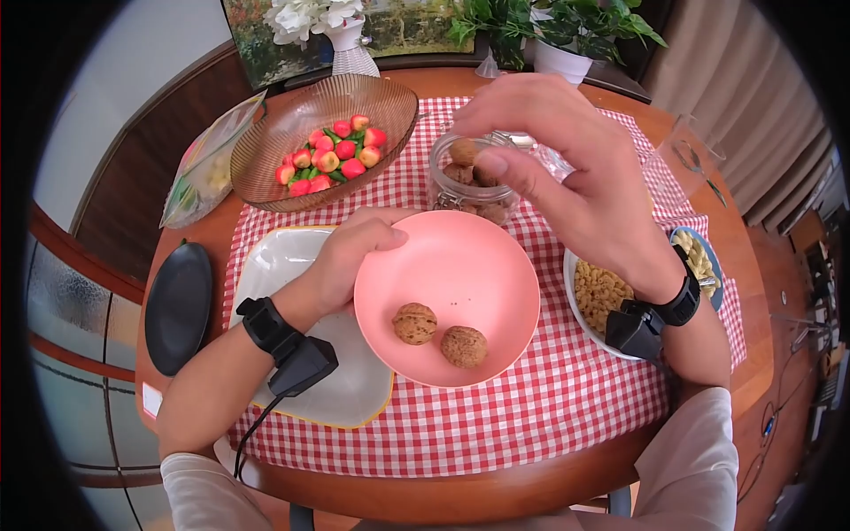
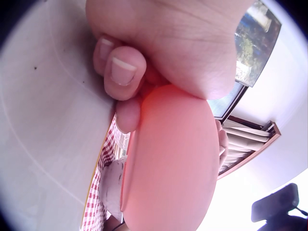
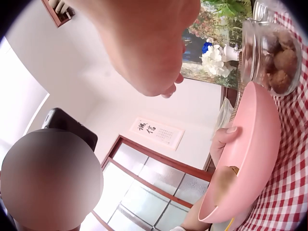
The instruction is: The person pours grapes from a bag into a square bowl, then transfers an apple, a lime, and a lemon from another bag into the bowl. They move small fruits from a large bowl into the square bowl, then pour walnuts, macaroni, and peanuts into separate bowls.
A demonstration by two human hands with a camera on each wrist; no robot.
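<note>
My left hand (image 1: pixel 352 258) holds a pink bowl (image 1: pixel 447 257) by its left rim, thumb over the edge and fingers curled underneath. Two walnuts, one on the left (image 1: pixel 414 324) and one on the right (image 1: pixel 464 347), lie in the near part of the bowl, with a few dark crumbs behind them. Just beyond stands a glass jar (image 1: pixel 440 188) of walnuts. Over the jar my right hand (image 1: pixel 567 164) hovers, thumb and fingers spread apart. In the right wrist view, its fingertips (image 3: pixel 169 90) stand away from the jar, with no walnut showing between them.
A white tray (image 1: pixel 341 403) sits beneath my left arm, beside a black oval dish (image 1: pixel 179 308). Behind is an amber bowl (image 1: pixel 257 164) of red fruit and green pieces. A white bowl (image 1: pixel 571 292) of pasta and a blue dish (image 1: pixel 715 296) stand right, near a tilted glass (image 1: pixel 695 142).
</note>
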